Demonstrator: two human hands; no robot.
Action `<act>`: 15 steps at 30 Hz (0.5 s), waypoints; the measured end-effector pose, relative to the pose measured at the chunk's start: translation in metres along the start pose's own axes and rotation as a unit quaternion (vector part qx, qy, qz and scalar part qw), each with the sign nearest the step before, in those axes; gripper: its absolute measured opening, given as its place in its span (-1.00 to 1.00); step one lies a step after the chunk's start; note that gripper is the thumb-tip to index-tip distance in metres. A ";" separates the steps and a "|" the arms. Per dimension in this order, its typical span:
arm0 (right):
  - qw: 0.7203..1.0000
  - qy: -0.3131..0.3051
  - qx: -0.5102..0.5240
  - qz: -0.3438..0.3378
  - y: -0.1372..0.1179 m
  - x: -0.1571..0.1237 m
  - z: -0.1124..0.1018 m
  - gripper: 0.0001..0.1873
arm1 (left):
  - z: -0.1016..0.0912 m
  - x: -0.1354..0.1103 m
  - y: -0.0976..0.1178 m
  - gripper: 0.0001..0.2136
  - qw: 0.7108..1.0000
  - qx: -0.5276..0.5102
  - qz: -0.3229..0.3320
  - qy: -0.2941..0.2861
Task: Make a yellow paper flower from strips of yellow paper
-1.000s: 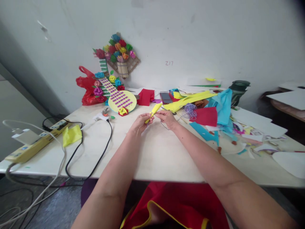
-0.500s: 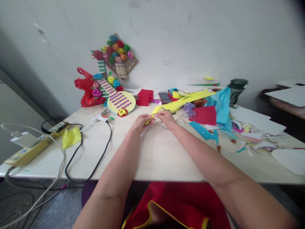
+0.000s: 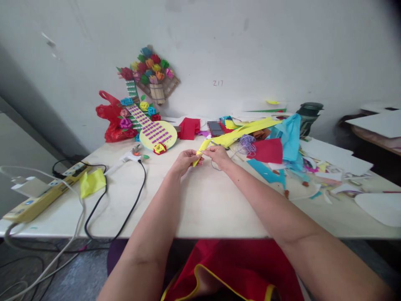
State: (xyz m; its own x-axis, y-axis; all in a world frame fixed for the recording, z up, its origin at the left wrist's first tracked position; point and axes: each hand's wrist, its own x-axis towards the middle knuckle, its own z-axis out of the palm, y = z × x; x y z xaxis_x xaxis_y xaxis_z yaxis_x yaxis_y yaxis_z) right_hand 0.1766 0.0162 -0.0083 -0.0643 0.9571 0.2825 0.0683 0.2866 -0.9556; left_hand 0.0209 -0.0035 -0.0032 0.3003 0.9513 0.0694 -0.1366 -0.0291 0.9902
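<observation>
A yellow crepe-paper strip [image 3: 203, 146] runs down between my hands, its lower end gathered narrow. My left hand [image 3: 186, 162] is closed on that end, thumb on top. At the strip's edge, my right hand [image 3: 219, 155] is closed in a pinch, its fingertips meeting the left thumb. A thin purple yarn strand [image 3: 215, 166] loops out beneath the right hand; exactly what the fingertips pinch is too small to see clearly. The rest of that yarn [image 3: 247, 144] lies tangled to the right, beside a long yellow paper length [image 3: 250, 130].
Left stand a paper-flower guitar [image 3: 158, 136], red plastic bag [image 3: 109, 110], glue gun [image 3: 130, 156], yellow square [image 3: 93, 182] and power strip [image 3: 46, 200] with cables. Right lie red paper [image 3: 266, 150], blue paper [image 3: 290, 138], white sheets [image 3: 338, 155], scraps and a dark bottle [image 3: 309, 117].
The whole view has shifted slightly. Both hands stay at the yellow strip, and its gathered lower end now stands more steeply between the fingers.
</observation>
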 end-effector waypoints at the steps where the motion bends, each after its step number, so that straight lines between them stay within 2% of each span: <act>1: 1.000 -0.003 -0.006 0.000 0.000 0.000 0.000 -0.72 | -0.001 0.000 0.000 -0.72 1.000 0.009 -0.003 -0.005; 6: 0.999 -0.026 -0.032 0.003 0.001 0.000 -0.003 -0.73 | -0.004 0.000 -0.003 -0.72 0.999 0.024 -0.019 -0.029; 9: 0.999 -0.037 -0.035 0.012 0.000 0.000 -0.005 -0.74 | -0.002 -0.001 -0.002 -0.75 0.999 0.024 -0.031 -0.026; 15: 0.997 -0.053 -0.045 -0.017 0.002 0.001 -0.007 -0.76 | 0.003 -0.004 0.002 -0.72 0.998 0.023 -0.058 -0.016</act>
State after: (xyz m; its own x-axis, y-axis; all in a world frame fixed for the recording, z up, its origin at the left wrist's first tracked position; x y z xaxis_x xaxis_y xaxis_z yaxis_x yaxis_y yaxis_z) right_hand 0.1838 0.0178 -0.0097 -0.1735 0.9383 0.2991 0.1522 0.3256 -0.9332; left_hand 0.0224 -0.0083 -0.0007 0.3418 0.9388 -0.0430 -0.0567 0.0662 0.9962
